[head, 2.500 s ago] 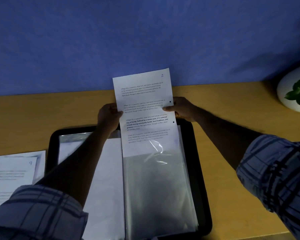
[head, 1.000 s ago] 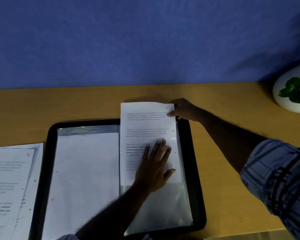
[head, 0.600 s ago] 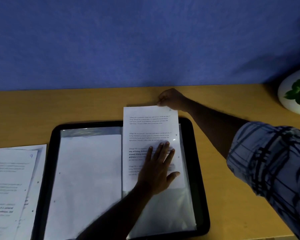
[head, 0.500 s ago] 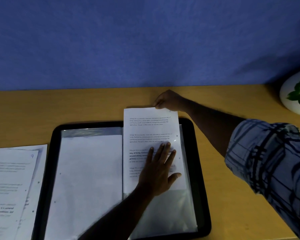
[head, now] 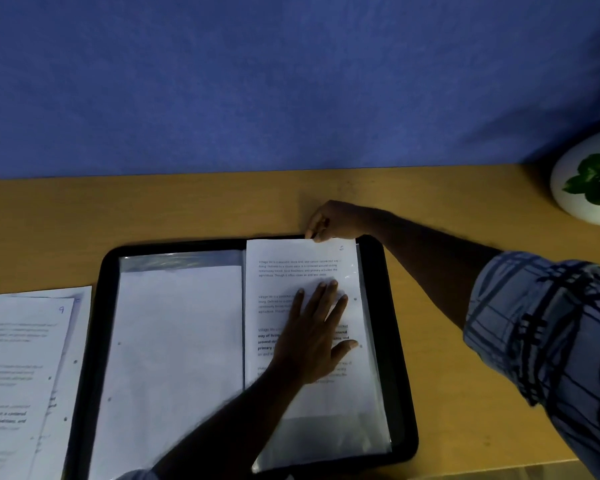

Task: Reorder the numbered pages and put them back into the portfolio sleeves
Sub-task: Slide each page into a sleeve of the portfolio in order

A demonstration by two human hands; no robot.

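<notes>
On the right half of the portfolio point(head: 400, 375), page 5 point(head: 302, 258) lies nearly seated in its sleeve point(head: 326, 441); left hand point(head: 312, 337) presses flat, fingers spread; right hand point(head: 333, 221) pinches its top edge. Insertion step, apparently; next, push fully home.

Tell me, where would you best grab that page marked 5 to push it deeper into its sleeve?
Take the top edge, coming from the far side of the portfolio. Page 5 lies flat, mostly inside the clear sleeve, so only that edge looks free; the right hand pinches it there.
</notes>
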